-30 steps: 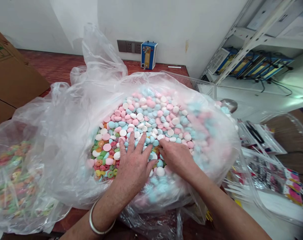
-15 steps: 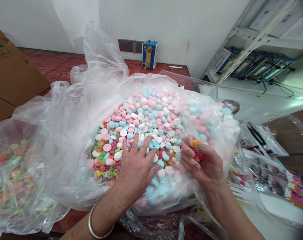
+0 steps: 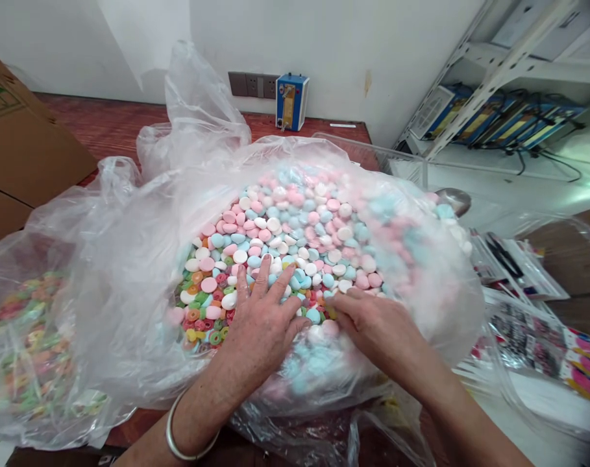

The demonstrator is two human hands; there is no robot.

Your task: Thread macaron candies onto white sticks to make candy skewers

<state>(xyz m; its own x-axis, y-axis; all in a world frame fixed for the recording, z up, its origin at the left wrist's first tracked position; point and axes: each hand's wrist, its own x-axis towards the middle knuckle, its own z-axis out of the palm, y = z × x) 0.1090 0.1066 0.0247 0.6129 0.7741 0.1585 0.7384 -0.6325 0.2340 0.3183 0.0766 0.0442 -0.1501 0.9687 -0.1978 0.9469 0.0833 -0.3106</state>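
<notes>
A large translucent plastic bag (image 3: pixel 124 279) lies open on the table, filled with pink, white and pale blue round marshmallow-like sweets (image 3: pixel 321 227). Multicoloured ring gummies (image 3: pixel 193 334) show among them at the near left and between my hands. My left hand (image 3: pixel 258 318), a silver bangle on its wrist, rests flat on the sweets with its fingers spread. Beside it on the right, my right hand (image 3: pixel 377 324) dips into the sweets next to a small patch of gummies. Its fingers are curled together, tips hidden, so what they grip cannot be made out.
Another clear bag (image 3: pixel 29 363) of ring gummies is at the left, in front of a cardboard box (image 3: pixel 26 136). A blue device (image 3: pixel 291 102) stands by the wall sockets. At the right are a metal scoop (image 3: pixel 454 201), packaged items (image 3: pixel 531 340) and white shelving (image 3: pixel 502 68).
My right hand lifted out to the right holding orange and red gummies, then came back down into the sweets. The left hand has barely shifted.
</notes>
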